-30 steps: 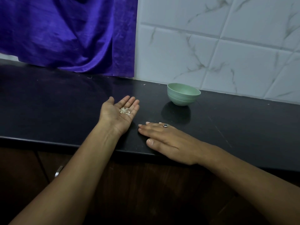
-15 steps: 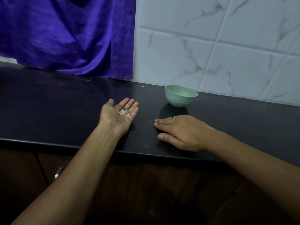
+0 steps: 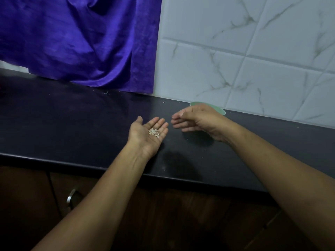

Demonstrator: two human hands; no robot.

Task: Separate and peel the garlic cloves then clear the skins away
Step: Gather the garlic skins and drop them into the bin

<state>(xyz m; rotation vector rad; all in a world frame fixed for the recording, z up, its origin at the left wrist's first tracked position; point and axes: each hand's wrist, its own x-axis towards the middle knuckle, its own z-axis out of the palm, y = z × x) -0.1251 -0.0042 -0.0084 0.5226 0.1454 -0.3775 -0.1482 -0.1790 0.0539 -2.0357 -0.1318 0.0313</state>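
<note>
Left hand (image 3: 147, 135) open-palmed under garlic skins (image 3: 154, 132); right hand (image 3: 196, 120) loosely open above counter (image 3: 72, 127).

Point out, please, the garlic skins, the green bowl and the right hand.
garlic skins (image 3: 154, 132), head view, middle of the pale pile on the open left palm.
green bowl (image 3: 221, 110), head view, visible rim behind the right hand.
right hand (image 3: 196, 119), head view, back of the hand.

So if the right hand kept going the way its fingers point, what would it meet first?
Probably the left hand: the right hand points at its fingertips and the garlic skins, though height is unclear.
</note>
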